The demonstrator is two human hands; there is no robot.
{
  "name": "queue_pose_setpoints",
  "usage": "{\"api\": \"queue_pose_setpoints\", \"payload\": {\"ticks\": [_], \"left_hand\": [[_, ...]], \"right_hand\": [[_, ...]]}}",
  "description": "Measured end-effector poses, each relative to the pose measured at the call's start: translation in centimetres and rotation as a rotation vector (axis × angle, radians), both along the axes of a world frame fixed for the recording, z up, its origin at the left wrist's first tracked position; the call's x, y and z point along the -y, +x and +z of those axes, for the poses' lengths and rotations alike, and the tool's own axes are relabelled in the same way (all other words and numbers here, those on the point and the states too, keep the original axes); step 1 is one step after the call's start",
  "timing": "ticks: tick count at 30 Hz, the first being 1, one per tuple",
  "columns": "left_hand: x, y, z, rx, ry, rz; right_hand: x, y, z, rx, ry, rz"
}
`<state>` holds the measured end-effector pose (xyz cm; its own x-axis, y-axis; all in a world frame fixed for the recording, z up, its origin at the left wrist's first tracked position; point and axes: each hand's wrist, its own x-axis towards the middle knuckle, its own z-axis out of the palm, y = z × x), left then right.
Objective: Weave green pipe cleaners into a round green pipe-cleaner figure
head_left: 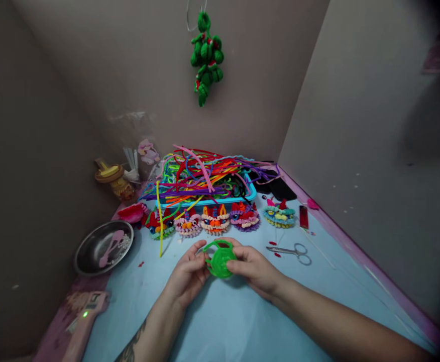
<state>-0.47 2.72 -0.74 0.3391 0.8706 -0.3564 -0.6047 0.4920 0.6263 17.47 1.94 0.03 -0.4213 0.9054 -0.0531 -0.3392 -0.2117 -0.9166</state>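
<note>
Between my two hands, above the near middle of the table, is a round green fuzzy piece. It looks like coiled pipe cleaner, with open loops along its upper and left edges. My right hand pinches its right side, thumb on the front face and fingers behind. My left hand grips the loops at its left edge between thumb and fingers. Just beyond the hands stands a row of lion-like pipe-cleaner heads, among them an orange and cream one and a purple and red one.
A blue tray heaped with coloured pipe cleaners stands at the back. Small scissors lie to the right. On the left are a metal bowl with a pink scoop and a pink glue gun with a green light.
</note>
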Motion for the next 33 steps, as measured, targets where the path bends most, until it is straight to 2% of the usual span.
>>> {"api": "queue_pose_setpoints", "payload": {"ticks": [4,7,11,14,19,24,30,33], "left_hand": [[0.0,-0.2,-0.1,0.030,-0.002,-0.059],[-0.1,-0.3,0.0,0.054,0.014,-0.050],[-0.3,-0.4,0.5,0.117,0.067,0.036],[-0.3,-0.3,0.7,0.141,0.081,0.073],[-0.1,0.2,0.1,0.130,0.116,0.020],[0.4,0.6,0.0,0.096,0.153,-0.067],[0.4,0.5,0.0,-0.019,0.105,0.002],[0.3,0.2,-0.1,-0.040,0.079,0.012]], "right_hand": [[-0.1,0.2,0.2,0.022,0.036,0.025],[-0.1,0.2,0.3,0.041,0.104,0.018],[0.1,0.0,0.0,-0.047,0.086,-0.140],[0.1,-0.2,-0.1,-0.028,0.074,-0.219],[0.1,-0.7,0.0,0.026,0.138,-0.091],[0.1,-0.6,-0.1,0.055,0.101,-0.098],[0.2,-0.2,0.1,0.257,0.174,-0.034],[0.2,-0.2,0.1,0.266,0.180,-0.015]]}}
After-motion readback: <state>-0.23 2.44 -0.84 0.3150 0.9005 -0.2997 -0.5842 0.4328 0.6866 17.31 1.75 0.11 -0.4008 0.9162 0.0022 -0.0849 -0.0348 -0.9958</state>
